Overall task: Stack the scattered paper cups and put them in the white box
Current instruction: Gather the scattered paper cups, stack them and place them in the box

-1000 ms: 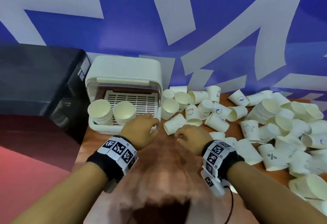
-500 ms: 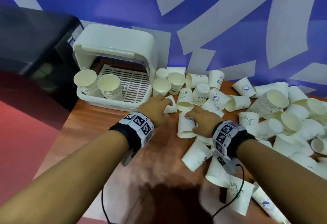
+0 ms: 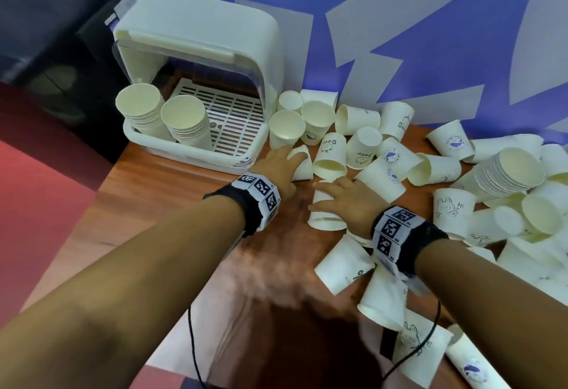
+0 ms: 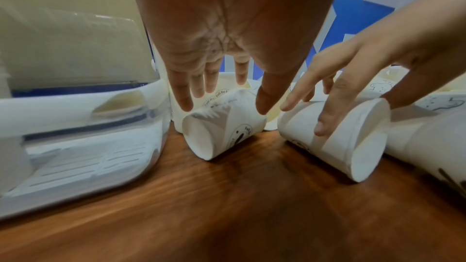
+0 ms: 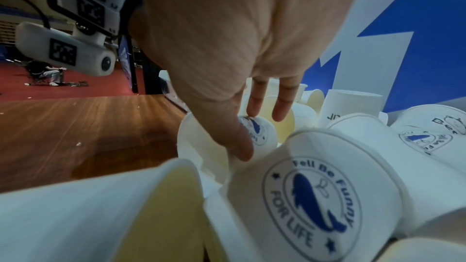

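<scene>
The white box (image 3: 184, 152) stands open at the table's back left, with two cup stacks (image 3: 140, 106) (image 3: 184, 112) inside. Many paper cups lie scattered to its right. My left hand (image 3: 285, 161) (image 4: 223, 107) reaches over a cup lying on its side (image 3: 302, 164) (image 4: 221, 132) just right of the box (image 4: 75, 107); its fingers are straight and spread, with thumb and fingers astride the cup. My right hand (image 3: 338, 195) (image 5: 252, 127) lies on another lying cup (image 3: 325, 213) (image 4: 348, 140) (image 5: 209, 146), fingers draped across it and the thumb near its rim.
A tall stack of cups (image 3: 516, 170) lies in the heap at the right. More loose cups (image 3: 344, 262) lie under my right forearm. The wooden table (image 3: 184, 204) shows bare in front of the box; its left edge drops to red floor. A dark cabinet (image 3: 46, 35) stands left.
Both hands have moved forward from the box's front. The left went right onto a lying cup and spread its fingers; the right settled on another lying cup.
</scene>
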Action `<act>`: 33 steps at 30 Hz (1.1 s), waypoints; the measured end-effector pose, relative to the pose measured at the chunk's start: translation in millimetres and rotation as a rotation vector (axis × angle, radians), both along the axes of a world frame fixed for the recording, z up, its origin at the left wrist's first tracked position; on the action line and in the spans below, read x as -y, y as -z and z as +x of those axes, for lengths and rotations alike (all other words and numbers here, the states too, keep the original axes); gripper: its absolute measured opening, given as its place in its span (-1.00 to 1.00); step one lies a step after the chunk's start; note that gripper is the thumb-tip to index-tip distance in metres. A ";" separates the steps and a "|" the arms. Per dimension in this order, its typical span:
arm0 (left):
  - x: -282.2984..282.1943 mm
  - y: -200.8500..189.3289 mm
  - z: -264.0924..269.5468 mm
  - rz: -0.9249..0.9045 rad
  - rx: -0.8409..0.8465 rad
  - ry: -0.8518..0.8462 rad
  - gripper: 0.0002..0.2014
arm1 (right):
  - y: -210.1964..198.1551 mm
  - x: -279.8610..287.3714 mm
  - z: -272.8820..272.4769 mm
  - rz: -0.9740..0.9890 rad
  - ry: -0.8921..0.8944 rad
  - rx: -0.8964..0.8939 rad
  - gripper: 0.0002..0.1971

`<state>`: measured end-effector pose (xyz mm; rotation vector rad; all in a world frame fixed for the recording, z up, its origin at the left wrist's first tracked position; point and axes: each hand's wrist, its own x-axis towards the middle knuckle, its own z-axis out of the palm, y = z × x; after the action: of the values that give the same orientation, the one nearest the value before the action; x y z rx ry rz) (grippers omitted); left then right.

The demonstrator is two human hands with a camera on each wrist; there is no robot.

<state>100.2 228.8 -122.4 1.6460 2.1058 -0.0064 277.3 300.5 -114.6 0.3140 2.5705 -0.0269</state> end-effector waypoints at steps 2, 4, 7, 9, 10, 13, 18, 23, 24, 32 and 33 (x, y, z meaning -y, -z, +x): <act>-2.7 3.4 2.0 -0.027 -0.028 0.009 -0.31 | 4.0 -1.5 1.7 0.012 -0.002 -0.022 -0.22; -5.4 5.7 4.2 -0.021 -0.061 0.003 -0.30 | 7.6 -2.2 2.7 0.012 0.008 -0.058 -0.23; -7.9 8.8 7.7 0.025 -0.067 -0.009 -0.28 | 15.4 -2.0 2.3 0.031 -0.001 -0.183 -0.23; -7.8 10.2 9.7 0.017 -0.089 0.013 -0.29 | 22.2 -4.1 4.4 0.035 -0.017 -0.259 -0.22; -7.2 10.9 10.5 0.005 -0.098 0.016 -0.30 | 25.1 -4.7 5.8 0.030 -0.001 -0.289 -0.24; -5.1 12.0 13.5 -0.009 -0.056 -0.015 -0.30 | 22.7 -2.5 5.9 -0.045 0.061 -0.366 -0.31; -0.6 10.9 14.4 -0.033 0.022 -0.044 -0.33 | 12.5 -6.0 5.4 -0.103 0.211 -0.261 -0.38; 6.8 5.2 9.9 0.002 0.051 -0.074 -0.37 | 3.0 -7.3 3.3 -0.104 0.333 -0.286 -0.34; 8.6 3.9 8.3 0.010 0.052 -0.081 -0.38 | 0.3 -6.8 2.7 -0.096 0.347 -0.290 -0.36; 29.3 -11.1 -8.0 -0.001 0.118 -0.125 -0.11 | -13.1 -1.3 -2.7 -0.111 0.466 -0.353 -0.30; 31.3 -14.2 -10.5 0.001 0.133 -0.126 -0.08 | -15.2 -1.0 -3.6 -0.134 0.476 -0.374 -0.26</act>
<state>89.7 197.5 -108.2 1.4689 2.1038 0.1414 273.8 301.5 -99.3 0.9365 2.7718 -0.4695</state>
